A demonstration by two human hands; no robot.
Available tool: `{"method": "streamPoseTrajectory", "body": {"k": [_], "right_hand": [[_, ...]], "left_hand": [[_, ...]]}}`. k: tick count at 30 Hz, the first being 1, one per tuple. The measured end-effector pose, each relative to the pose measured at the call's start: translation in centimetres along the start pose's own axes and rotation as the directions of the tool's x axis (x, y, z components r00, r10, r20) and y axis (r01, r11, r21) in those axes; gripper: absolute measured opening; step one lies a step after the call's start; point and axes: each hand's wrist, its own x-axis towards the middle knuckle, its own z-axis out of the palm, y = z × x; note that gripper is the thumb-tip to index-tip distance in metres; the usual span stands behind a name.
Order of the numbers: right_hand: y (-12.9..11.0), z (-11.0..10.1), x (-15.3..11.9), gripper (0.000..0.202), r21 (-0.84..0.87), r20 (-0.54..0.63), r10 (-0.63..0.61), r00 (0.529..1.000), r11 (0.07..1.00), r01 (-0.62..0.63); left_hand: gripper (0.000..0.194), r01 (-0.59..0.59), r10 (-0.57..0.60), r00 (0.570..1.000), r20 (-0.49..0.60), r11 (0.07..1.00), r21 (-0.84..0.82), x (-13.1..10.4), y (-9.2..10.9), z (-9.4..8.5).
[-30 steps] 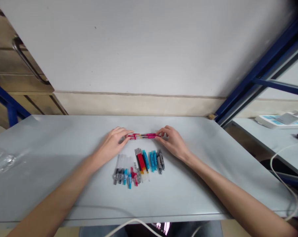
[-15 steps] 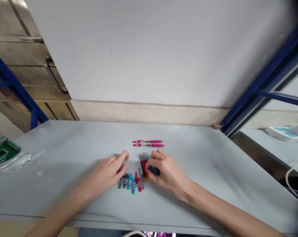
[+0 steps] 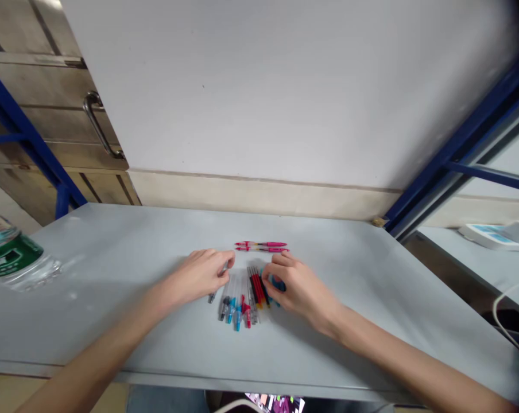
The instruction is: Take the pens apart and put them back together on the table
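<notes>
My left hand (image 3: 205,274) is closed, thumb and forefinger pinched round a clear pen barrel (image 3: 212,297) with a dark end, which shows below the hand. To its right lies a row of clear pen barrels (image 3: 231,308) with black, blue and red ends. Beside them are several pen refills (image 3: 256,286), red and black. My right hand (image 3: 298,289) curls over the right side of the refills, finger and thumb together; what they hold is hidden. Blue pen parts (image 3: 278,283) show under this hand. Two pink pens (image 3: 262,249) lie side by side beyond both hands.
A large water bottle (image 3: 16,252) with a green label stands at the left on the grey table (image 3: 134,246). Blue metal frames (image 3: 451,149) rise at both sides before a white wall. At the right is a white device (image 3: 500,234) with a cable (image 3: 500,298) nearby.
My left hand has taken hold of a clear barrel and parted it from the row. My right hand stays by the refills. The view has shifted slightly.
</notes>
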Motion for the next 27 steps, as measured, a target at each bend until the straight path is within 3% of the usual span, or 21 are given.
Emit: {"method": "streamPoseTrajectory", "body": {"k": [5,8,11,14,16,19,21,27], "right_hand": [[0.9,-1.2,-1.6,0.013,0.109,-0.01,0.085,0.996,0.991,-0.083],[1.5,-0.9,-1.2,0.013,0.179,-0.008,0.084,0.996,0.98,-0.081],[1.5,-0.3,0.1,0.012,0.171,0.007,0.037,0.999,0.985,-0.037],[1.1,0.0,1.1,0.012,0.117,0.035,0.014,0.999,0.993,-0.018],[0.9,0.0,1.3,0.015,0.102,0.052,0.01,0.999,0.995,-0.016],[1.0,0.0,1.2,0.014,0.125,0.078,-0.002,0.997,0.992,-0.007],[1.3,0.2,1.1,0.011,0.134,0.084,-0.008,0.996,0.991,-0.004],[1.6,0.3,1.6,0.011,0.152,0.096,0.018,0.995,0.988,-0.033]], "left_hand": [[0.023,0.006,-0.005,1.0,0.005,0.998,-0.069,-0.8,-0.8,0.8],[0.035,0.0,-0.001,1.0,-0.011,0.994,-0.105,-0.6,-1.2,0.9],[0.032,-0.006,0.003,1.0,-0.029,0.994,-0.108,0.5,-1.1,0.0],[0.03,-0.021,0.005,0.992,-0.13,0.992,-0.124,2.5,-0.6,-1.3],[0.03,-0.049,0.016,0.966,-0.259,0.992,-0.12,3.9,-0.1,-1.6],[0.03,-0.084,0.024,0.902,-0.431,0.989,-0.121,5.3,0.4,-0.9],[0.031,-0.095,0.029,0.874,-0.484,0.989,-0.112,5.6,0.5,0.1],[0.031,-0.1,0.048,0.879,-0.475,0.991,-0.085,4.7,-0.3,2.3]]}}
